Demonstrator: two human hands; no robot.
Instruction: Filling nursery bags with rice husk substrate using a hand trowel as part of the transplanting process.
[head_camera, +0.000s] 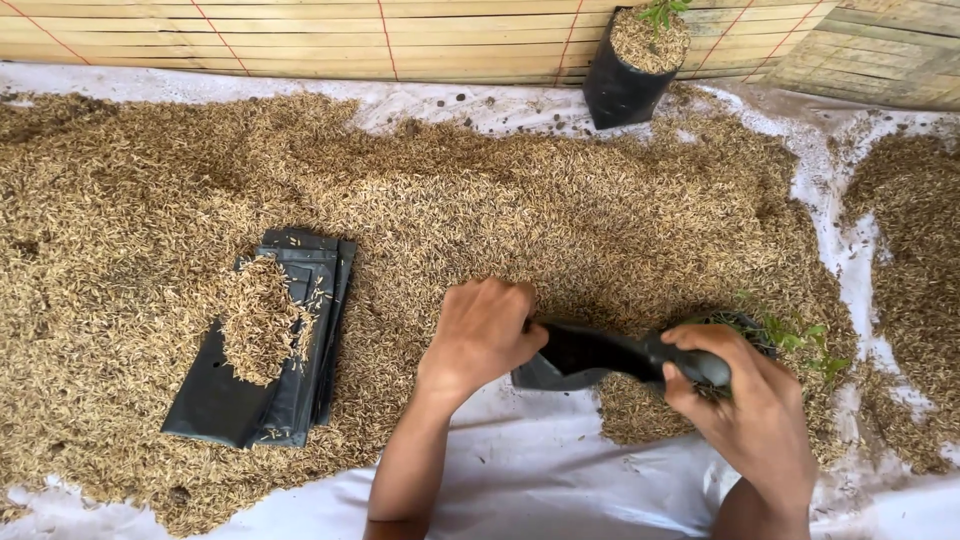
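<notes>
Both hands meet over a black plastic nursery bag (590, 358) lying on its side at about five o'clock in the head view, its mouth turned toward the rice husks (480, 190) heaped across the white sheet (540, 480). The left hand (482, 335), curled into a loose fist, presses against the bag's open edge at the bag's nine o'clock, knuckles down in the husks; whether its fingers actually pinch the plastic cannot be told. The right hand (745, 410) is closed around the bag's other end at its three o'clock, thumb over the top. Just beyond that hand, a small green seedling (800, 340) shows at its one o'clock. At eight o'clock from the hands lies a flat stack of empty black bags (300, 400) with husks piled on top. A filled black bag (630, 70) holding a sprout stands upright at twelve o'clock, against the bamboo wall (300, 40).
</notes>
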